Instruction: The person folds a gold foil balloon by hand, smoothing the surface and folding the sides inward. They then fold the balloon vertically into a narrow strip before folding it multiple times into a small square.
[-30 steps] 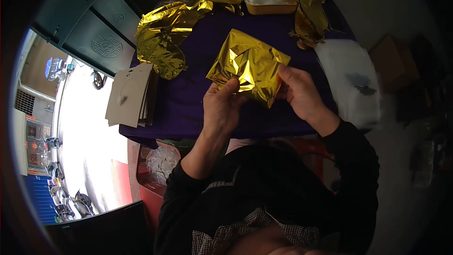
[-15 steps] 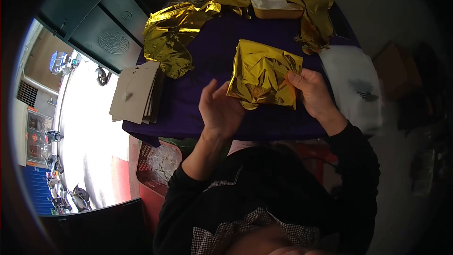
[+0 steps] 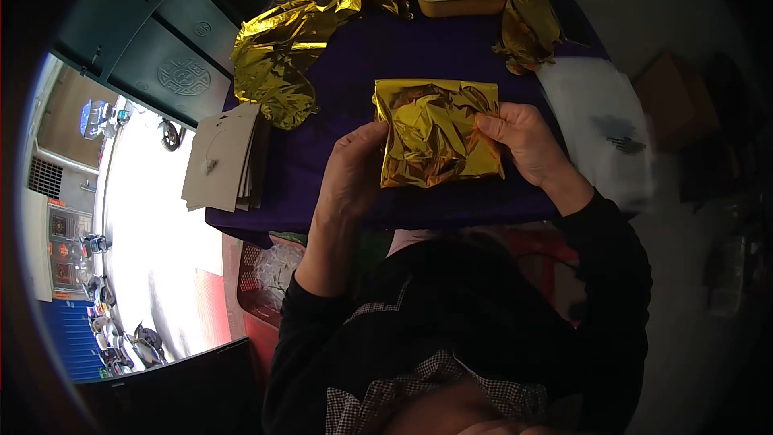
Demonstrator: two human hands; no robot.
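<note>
A square piece wrapped in shiny gold foil (image 3: 439,135), wrinkled over its face, is held up above the near part of the purple cloth (image 3: 338,72). My left hand (image 3: 352,163) grips its left edge, thumb on the near face and the other fingers behind. On the opposite edge, my right hand (image 3: 525,142) pinches the foil between thumb and fingers. The foil's top edge runs straight and nearly level, while its lower edge is crumpled. What lies inside the foil is hidden.
Loose gold foil sheets (image 3: 278,64) lie at the back left. A yellow tray (image 3: 460,7) with white material stands at the far edge. Stacked grey boards (image 3: 216,157) sit at left, a white sheet (image 3: 592,105) at right. Below left is a red basket (image 3: 256,306).
My left hand has gone from open beside the foil to gripping its left edge. The foil piece has turned to sit level and squarer. The view has shifted slightly.
</note>
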